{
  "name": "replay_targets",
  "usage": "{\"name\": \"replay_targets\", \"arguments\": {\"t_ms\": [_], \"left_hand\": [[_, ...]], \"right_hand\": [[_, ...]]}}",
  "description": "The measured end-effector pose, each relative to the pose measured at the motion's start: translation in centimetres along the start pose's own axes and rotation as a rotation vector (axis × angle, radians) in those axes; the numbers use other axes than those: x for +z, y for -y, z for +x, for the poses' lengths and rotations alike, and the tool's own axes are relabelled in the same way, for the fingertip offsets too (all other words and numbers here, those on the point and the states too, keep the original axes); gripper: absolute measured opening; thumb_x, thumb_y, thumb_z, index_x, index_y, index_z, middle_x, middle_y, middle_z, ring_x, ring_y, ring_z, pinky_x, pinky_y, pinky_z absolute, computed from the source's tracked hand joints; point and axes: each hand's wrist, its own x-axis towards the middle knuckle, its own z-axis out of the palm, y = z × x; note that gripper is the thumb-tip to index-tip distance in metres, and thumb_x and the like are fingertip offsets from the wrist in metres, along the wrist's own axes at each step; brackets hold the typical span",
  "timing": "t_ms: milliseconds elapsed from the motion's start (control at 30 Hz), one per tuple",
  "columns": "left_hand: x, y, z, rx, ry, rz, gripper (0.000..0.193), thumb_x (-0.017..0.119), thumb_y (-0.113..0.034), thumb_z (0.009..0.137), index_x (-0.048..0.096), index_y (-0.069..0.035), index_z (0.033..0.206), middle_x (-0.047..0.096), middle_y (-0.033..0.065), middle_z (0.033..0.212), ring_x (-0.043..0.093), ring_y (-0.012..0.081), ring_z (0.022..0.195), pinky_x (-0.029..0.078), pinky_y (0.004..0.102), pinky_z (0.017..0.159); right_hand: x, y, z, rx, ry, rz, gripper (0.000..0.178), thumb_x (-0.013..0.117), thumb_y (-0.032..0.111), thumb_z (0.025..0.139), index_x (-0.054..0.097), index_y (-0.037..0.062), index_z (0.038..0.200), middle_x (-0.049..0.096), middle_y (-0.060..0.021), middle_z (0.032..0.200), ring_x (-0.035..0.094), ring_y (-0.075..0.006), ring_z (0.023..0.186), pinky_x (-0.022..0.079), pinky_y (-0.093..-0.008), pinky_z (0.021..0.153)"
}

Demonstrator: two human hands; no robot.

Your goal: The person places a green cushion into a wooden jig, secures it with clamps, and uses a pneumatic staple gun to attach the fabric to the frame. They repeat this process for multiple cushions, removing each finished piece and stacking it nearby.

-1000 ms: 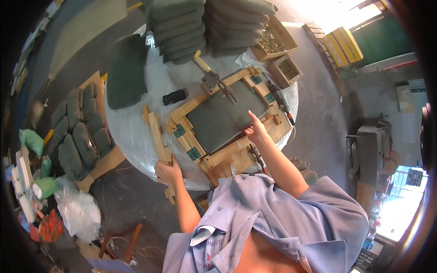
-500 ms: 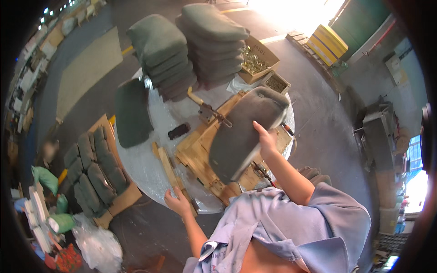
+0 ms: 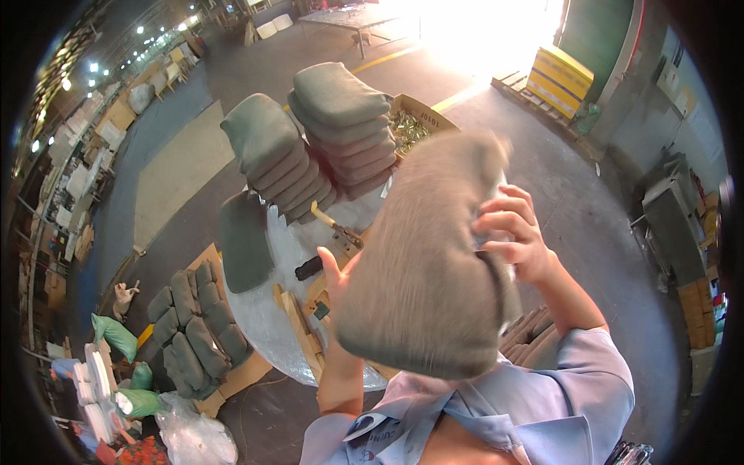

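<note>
A grey-green padded seat cushion [image 3: 422,263], blurred by motion, is held up in front of me over the round table [image 3: 246,318]. My right hand [image 3: 513,232] grips its right edge, fingers curled onto the side. At the cushion's left edge is my left hand [image 3: 338,280], thumb raised and apart; its other fingers are mostly hidden behind the cushion, and whether they touch it I cannot tell. Beneath, largely covered, lie a wooden board [image 3: 316,293] and a toggle clamp with a yellow handle [image 3: 335,221]. A dark handheld object [image 3: 308,269] lies beside them.
Two cushion stacks, a left one [image 3: 271,151] and a right one [image 3: 341,112], stand at the table's far side. A single cushion [image 3: 246,242] overhangs its left edge. Behind is a cardboard box [image 3: 430,115] of metal parts. More cushions [image 3: 190,329] lie on cardboard at left.
My right hand has raised the cushion off the table area and turned it closer to me. My left hand has moved up from the table's near edge to the cushion's left side.
</note>
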Motion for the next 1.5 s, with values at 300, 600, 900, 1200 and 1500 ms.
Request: {"name": "replay_targets", "arguments": {"t_ms": [300,600,900,1200,1500], "left_hand": [[3.5,2.6,10.5,0.292,-0.278,0.617,0.099,0.08,-0.016,0.082,0.033,-0.005,0.168,0.051,0.0175,0.157,0.053,0.037,0.144,0.048,0.0468,0.115],[6.4,-6.0,19.9,0.628,-0.219,0.855,0.07,0.07,-0.021,0.109,0.036,-0.004,0.168,0.046,0.0223,0.163,0.059,0.0246,0.136,0.053,0.0382,0.109],[-11.3,11.6,9.9,0.54,-0.914,0.712,0.024,0.07,-0.016,0.109,0.065,-0.002,0.128,0.069,0.0033,0.108,0.07,0.0114,0.088,0.053,0.0242,0.076],[-16.0,24.3,-2.8,0.332,-1.327,0.483,0.021,0.07,-0.02,0.109,0.067,-0.005,0.123,0.075,0.0083,0.104,0.074,0.0149,0.08,0.057,0.0259,0.065],[-16.0,23.2,-4.4,0.347,-1.288,0.516,0.022,0.069,-0.023,0.11,0.066,-0.005,0.122,0.074,0.0076,0.099,0.072,0.014,0.074,0.057,0.0255,0.062]], "right_hand": [[5.3,-1.9,-11.0,1.237,-0.422,1.349,0.087,0.081,0.026,0.099,0.035,0.0049,0.169,0.049,-0.0123,0.164,0.047,-0.0223,0.151,0.042,-0.0428,0.123],[13.5,-26.3,6.8,1.039,-0.477,1.277,0.057,0.082,0.016,0.099,0.057,-0.0004,0.148,0.07,-0.0136,0.135,0.07,-0.0227,0.119,0.059,-0.0381,0.101],[32.0,-43.0,17.4,1.279,0.014,0.916,0.068,0.086,0.031,0.096,0.059,-0.0006,0.149,0.069,-0.0185,0.141,0.068,-0.0282,0.126,0.055,-0.0484,0.106],[33.7,-41.4,17.3,1.343,0.124,0.88,0.081,0.086,0.044,0.092,0.053,0.0064,0.156,0.068,-0.0162,0.142,0.067,-0.0315,0.131,0.057,-0.0541,0.104],[28.3,-37.6,10.0,0.884,0.011,0.326,0.078,0.079,0.047,0.097,0.051,0.0076,0.158,0.061,-0.0187,0.148,0.069,-0.0295,0.126,0.058,-0.0418,0.103]]}}
